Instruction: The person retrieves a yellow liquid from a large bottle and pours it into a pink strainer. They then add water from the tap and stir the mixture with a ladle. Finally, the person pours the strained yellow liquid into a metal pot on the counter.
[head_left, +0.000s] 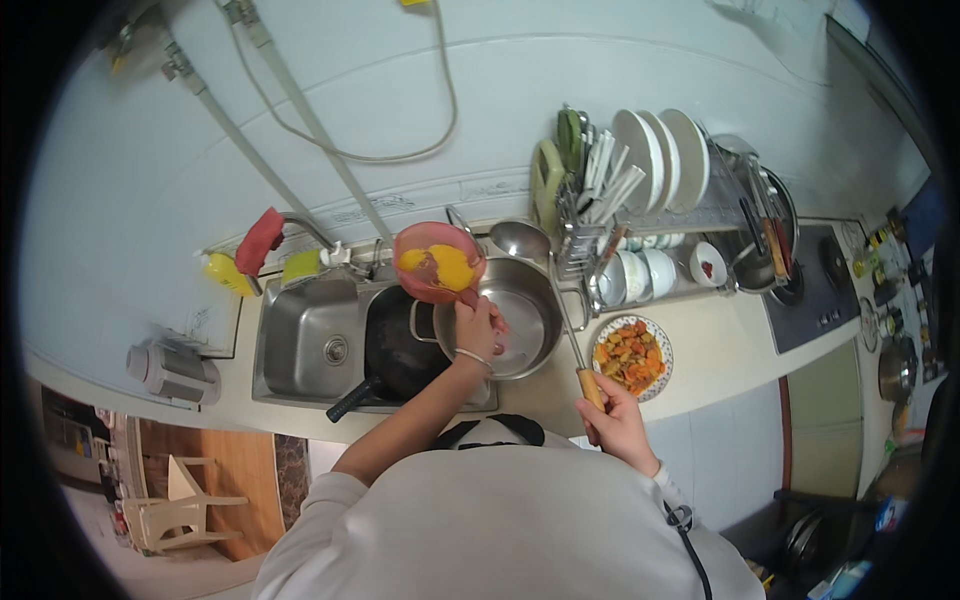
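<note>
My left hand grips the short handle of a pink plastic dipper above the left side of a wide steel pot. Yellow patches show in the dipper; whether they are a print or contents I cannot tell. In my right hand is the wooden handle of a long steel ladle. Its bowl hangs beyond the pot's far rim, towards the wall. The pot has loop handles and stands at the sink's right part. Part of its inside is hidden by my left hand.
A black wok lies in the double steel sink, left of the pot. Right of the ladle is a plate of cooked, cut food. Behind stands a dish rack with plates, bowls and chopsticks. A cooktop is farther right.
</note>
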